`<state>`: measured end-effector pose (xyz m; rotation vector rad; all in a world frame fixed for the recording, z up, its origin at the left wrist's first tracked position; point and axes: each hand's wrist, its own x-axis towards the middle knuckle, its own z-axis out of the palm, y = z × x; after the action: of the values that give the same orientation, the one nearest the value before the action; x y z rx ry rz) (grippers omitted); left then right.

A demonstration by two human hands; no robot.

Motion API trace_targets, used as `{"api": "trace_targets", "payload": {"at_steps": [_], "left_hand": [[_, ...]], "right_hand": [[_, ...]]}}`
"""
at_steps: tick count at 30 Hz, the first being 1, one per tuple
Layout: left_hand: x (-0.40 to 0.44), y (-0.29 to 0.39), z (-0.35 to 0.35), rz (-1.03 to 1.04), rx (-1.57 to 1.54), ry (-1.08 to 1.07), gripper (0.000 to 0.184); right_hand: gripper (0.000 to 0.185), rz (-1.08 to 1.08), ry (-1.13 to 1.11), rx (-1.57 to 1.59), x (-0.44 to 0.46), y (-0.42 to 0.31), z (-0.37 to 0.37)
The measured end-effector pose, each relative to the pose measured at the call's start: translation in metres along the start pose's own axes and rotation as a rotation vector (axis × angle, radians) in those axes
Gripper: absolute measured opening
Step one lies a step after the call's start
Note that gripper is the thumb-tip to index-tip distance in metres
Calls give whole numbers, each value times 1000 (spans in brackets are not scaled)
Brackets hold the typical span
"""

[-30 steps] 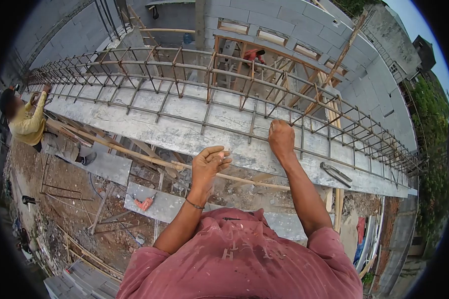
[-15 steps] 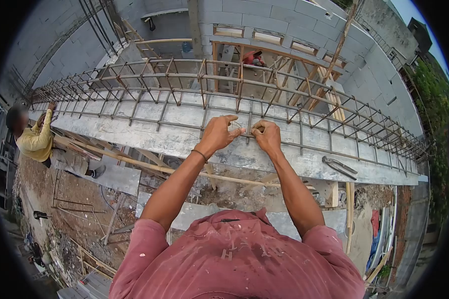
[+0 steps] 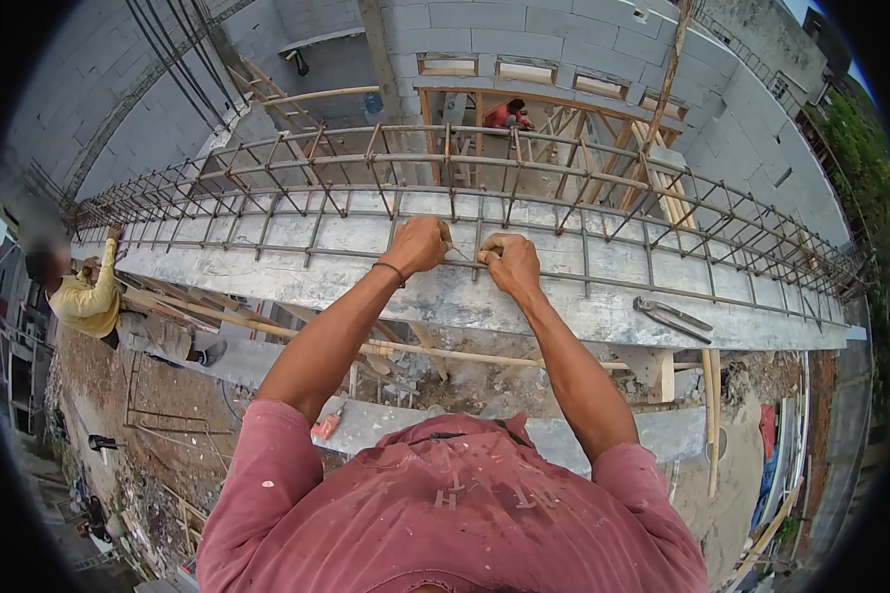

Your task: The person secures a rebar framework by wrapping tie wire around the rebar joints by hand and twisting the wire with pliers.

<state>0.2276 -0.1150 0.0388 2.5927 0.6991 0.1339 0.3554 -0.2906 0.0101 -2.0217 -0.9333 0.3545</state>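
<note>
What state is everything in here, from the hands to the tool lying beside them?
Panel: lying flat, surface stained
Rebar cage: assembled, running along the panel
Left hand: fingers curled, anything held unclear
Right hand: fingers curled at the cage's near side, anything held unclear
Pincers: on the panel, handles apart
Shirt: worn, pale-spotted

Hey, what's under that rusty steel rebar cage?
Under the rusty steel rebar cage is a scuffed grey panel; patches behind the cage, bare left hand and bare right hand are hidden.
</note>
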Motion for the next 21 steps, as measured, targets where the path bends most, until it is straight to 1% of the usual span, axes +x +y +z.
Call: {"api": "trace_targets", "payload": {"at_steps": [2, 4, 5, 7, 8, 10, 11, 13, 15, 16, 18, 19, 21], "left_hand": [[0, -3, 0, 11, -11, 16, 12], [-2, -3, -1, 25, -27, 25, 12], [-4, -2, 0, 59, 4, 59, 12], [-9, 12, -2, 101, 36, 87, 12], [-10, 21, -2, 75, 85, 94, 12], [-21, 51, -6, 53, 135, 98, 12], [-30, 72, -7, 31, 189, 118, 13], [-42, 95, 8, 5, 240, 139, 14], [-58, 104, 26, -91, 43, 265, 13], [-66, 105, 42, -99, 48, 261, 13], [-74, 103, 77, 25, -61, 603, 9], [-76, 102, 91, 14, -64, 605, 9], [-83, 97, 115, 88, 89, 660, 17]], "right_hand": [[9, -6, 5, 12, 0, 2, 5], [11, -137, 65, 26, -3, 8, 12], [11, -133, 68, 27, -3, 11, 15], [12, -428, 144, -63, -4, 16, 17], [12, -421, 153, -64, -4, 19, 16], [13, -543, 142, -19, -3, 24, 14], [13, -540, 141, -21, -1, 25, 12], [14, -378, -10, 102, 4, 25, 6], [15, -338, -42, 113, 6, 20, 0], [17, -298, -74, 121, 7, 22, 1], [17, -307, -99, 120, 13, 26, 1], [16, -319, -119, 142, 14, 28, 2], [16, -328, -165, 157, 13, 30, 0]]}}
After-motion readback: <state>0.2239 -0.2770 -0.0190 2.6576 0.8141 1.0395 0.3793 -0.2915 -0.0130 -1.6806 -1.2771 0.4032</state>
